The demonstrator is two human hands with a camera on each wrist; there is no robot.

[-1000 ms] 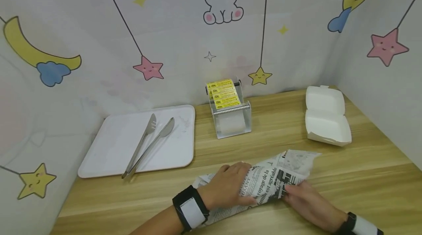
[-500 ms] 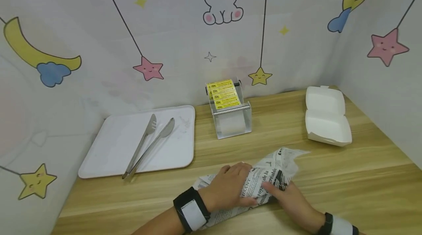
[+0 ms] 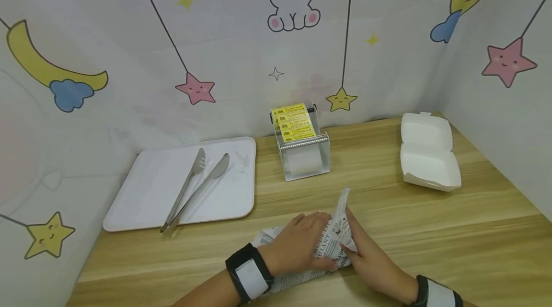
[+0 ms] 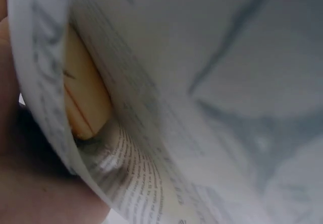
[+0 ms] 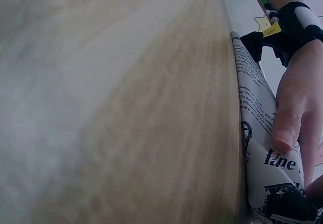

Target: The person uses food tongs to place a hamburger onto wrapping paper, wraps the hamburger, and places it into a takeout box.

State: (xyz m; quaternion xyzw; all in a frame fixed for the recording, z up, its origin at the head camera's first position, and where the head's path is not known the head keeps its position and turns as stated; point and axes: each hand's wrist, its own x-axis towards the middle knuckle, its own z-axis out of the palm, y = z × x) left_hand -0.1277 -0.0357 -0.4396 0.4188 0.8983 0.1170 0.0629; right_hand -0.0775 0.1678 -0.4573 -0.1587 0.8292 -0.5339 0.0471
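A roll of newspaper-print wrapping paper (image 3: 329, 244) lies slantwise on the wooden table. My left hand (image 3: 301, 240) grips it from above near the middle. At its right end, my right hand (image 3: 370, 256) holds the paper between thumb and fingers, where a narrow flap stands up. Looking into the open left end, the left wrist view shows a tan, bread-like piece (image 4: 88, 95) with a thin reddish line; its full shape is hidden. In the right wrist view the left thumb presses on the printed paper (image 5: 257, 108), and the right hand itself hardly shows.
A white tray (image 3: 148, 187) with metal tongs (image 3: 185, 192) stands at the left. Behind the paper is a metal dispenser (image 3: 302, 153) with a yellow label roll (image 3: 295, 122). An open white clamshell box (image 3: 431, 165) sits at the back right.
My right hand has moved left and brought the paper's right end inward, so the flap that stuck out to the right now stands up. The left hand has stayed in place.
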